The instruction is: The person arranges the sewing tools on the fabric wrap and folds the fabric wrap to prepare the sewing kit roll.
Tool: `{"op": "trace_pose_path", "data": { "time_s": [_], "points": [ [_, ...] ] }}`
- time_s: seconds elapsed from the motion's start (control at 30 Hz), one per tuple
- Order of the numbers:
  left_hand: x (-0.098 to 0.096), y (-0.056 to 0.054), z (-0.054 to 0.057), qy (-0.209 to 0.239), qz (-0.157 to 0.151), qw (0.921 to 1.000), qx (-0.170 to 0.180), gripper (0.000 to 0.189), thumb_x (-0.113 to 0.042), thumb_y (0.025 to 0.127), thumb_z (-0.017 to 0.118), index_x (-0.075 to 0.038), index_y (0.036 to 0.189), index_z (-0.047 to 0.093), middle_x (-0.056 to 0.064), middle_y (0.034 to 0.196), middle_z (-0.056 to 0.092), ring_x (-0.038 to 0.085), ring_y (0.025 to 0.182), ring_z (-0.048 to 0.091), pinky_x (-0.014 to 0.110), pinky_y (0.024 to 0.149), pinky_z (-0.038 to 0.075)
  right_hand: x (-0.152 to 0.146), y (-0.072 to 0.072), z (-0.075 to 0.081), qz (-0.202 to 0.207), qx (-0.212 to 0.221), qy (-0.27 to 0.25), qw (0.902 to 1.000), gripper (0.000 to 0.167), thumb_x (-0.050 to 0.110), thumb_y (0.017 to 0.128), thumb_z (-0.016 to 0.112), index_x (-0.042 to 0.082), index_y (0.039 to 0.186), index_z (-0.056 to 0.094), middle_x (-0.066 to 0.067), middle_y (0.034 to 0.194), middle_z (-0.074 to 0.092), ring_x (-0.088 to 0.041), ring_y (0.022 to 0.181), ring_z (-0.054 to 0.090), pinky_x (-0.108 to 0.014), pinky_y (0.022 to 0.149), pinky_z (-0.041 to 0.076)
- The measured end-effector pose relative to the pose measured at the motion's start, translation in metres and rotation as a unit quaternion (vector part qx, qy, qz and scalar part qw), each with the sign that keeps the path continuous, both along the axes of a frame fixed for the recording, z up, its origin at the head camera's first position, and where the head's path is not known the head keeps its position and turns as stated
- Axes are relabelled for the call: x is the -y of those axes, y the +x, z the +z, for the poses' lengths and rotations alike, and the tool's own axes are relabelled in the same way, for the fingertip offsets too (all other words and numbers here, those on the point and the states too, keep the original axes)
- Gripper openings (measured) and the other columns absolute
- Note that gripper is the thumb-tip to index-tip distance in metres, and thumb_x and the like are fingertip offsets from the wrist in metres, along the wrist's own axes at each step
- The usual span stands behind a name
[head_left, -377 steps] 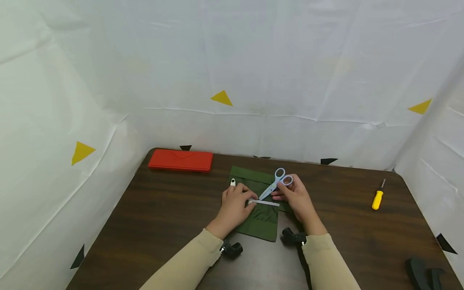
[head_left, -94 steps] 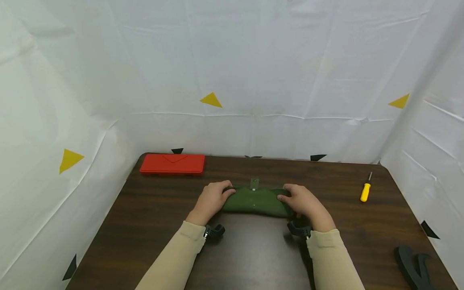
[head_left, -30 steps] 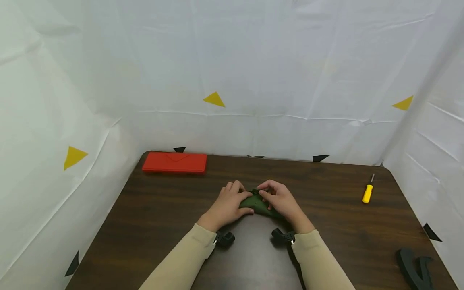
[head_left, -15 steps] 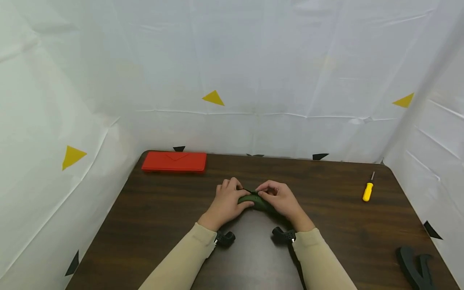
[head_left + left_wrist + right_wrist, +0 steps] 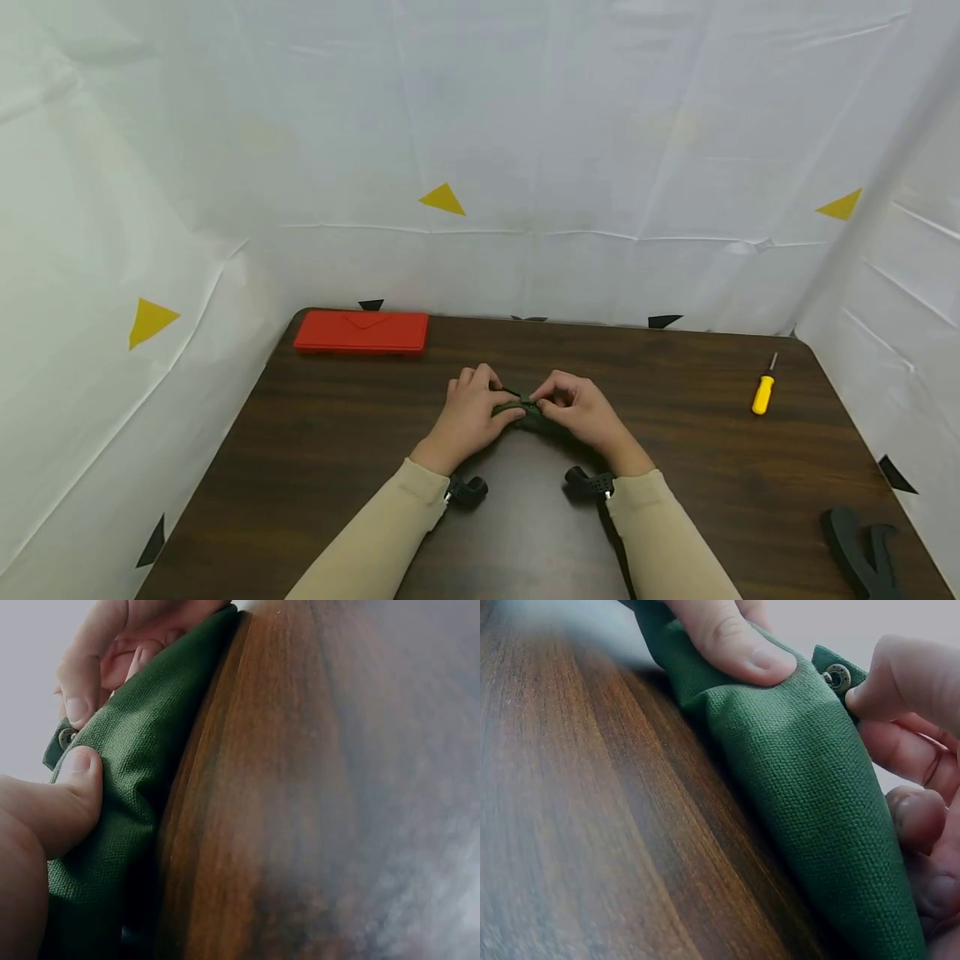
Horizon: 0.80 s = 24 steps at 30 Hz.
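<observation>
A green canvas pouch [image 5: 795,772], folded into a long narrow bundle, lies on the brown table between the hands. My left hand [image 5: 468,417] grips its left part, thumb [image 5: 79,787] pressed on the near face beside the top edge. At that edge stands a short green strap [image 5: 823,658] with a metal snap [image 5: 838,677]. My right hand [image 5: 588,417] pinches this strap by the snap between thumb and finger, its other fingers curled behind the pouch. The strap stands up from the edge in both wrist views. The pouch's contents are hidden.
A flat red case [image 5: 362,332] lies at the table's back left. On the right lies a yellow-handled screwdriver [image 5: 762,394]. A dark forked object [image 5: 858,550] sits by the front right edge. White sheeting [image 5: 525,150] walls in the table behind and at both sides.
Earlier the pouch lay unfolded, with scissors in my right hand; then it was folded up, held at both ends. Since then both hands have moved inward to the strap. Lately the pouch tilts slightly.
</observation>
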<state>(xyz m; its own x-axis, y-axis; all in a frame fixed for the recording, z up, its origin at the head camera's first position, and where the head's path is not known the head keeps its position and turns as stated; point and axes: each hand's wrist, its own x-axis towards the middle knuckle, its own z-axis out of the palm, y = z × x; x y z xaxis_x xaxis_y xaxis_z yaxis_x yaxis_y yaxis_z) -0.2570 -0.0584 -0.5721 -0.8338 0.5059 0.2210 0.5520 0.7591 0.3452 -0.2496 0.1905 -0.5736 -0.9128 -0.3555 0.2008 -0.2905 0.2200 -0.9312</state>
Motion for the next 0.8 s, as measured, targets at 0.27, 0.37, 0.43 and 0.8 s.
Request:
{"op": "trace_pose_path", "data": {
  "time_s": [0.27, 0.37, 0.43, 0.8],
  "points": [
    [-0.01, 0.013, 0.016, -0.043, 0.009, 0.999, -0.006, 0.034, -0.051, 0.107, 0.068, -0.023, 0.117, 0.085, 0.002, 0.118, 0.058, 0.024, 0.103, 0.048, 0.041, 0.086, 0.036, -0.001, -0.001, -0.003, 0.004, -0.003, 0.005, 1.0, 0.015, 0.003, 0.101, 0.075, 0.016, 0.103, 0.082, -0.007, 0.094, 0.066, -0.011, 0.061, 0.048, -0.024, 0.056, 0.043],
    [-0.014, 0.017, 0.016, -0.054, 0.018, 0.9983, -0.011, 0.037, -0.056, 0.106, 0.067, -0.023, 0.111, 0.084, 0.002, 0.115, 0.058, 0.023, 0.101, 0.049, 0.041, 0.085, 0.037, -0.001, -0.001, -0.002, 0.003, -0.001, 0.012, 0.9999, 0.015, 0.004, 0.101, 0.075, 0.017, 0.102, 0.082, -0.006, 0.093, 0.067, -0.011, 0.061, 0.047, -0.024, 0.056, 0.043],
    [-0.015, 0.018, 0.014, -0.046, 0.03, 0.9985, -0.006, 0.038, -0.059, 0.103, 0.068, -0.025, 0.106, 0.083, 0.001, 0.113, 0.057, 0.021, 0.101, 0.048, 0.04, 0.085, 0.036, -0.001, -0.001, -0.002, 0.006, -0.003, 0.014, 0.9999, 0.016, 0.003, 0.101, 0.074, 0.017, 0.102, 0.082, -0.005, 0.093, 0.067, -0.011, 0.061, 0.047, -0.025, 0.056, 0.044],
    [-0.016, 0.018, 0.015, 0.002, 0.047, 0.9987, 0.018, 0.035, -0.059, 0.098, 0.074, -0.027, 0.106, 0.086, 0.001, 0.107, 0.055, 0.018, 0.094, 0.042, 0.038, 0.082, 0.031, -0.006, -0.004, -0.005, 0.045, -0.039, -0.018, 0.9981, 0.018, -0.007, 0.095, 0.077, 0.01, 0.099, 0.083, -0.014, 0.097, 0.069, -0.014, 0.073, 0.057, -0.024, 0.062, 0.049]
  ]
}}
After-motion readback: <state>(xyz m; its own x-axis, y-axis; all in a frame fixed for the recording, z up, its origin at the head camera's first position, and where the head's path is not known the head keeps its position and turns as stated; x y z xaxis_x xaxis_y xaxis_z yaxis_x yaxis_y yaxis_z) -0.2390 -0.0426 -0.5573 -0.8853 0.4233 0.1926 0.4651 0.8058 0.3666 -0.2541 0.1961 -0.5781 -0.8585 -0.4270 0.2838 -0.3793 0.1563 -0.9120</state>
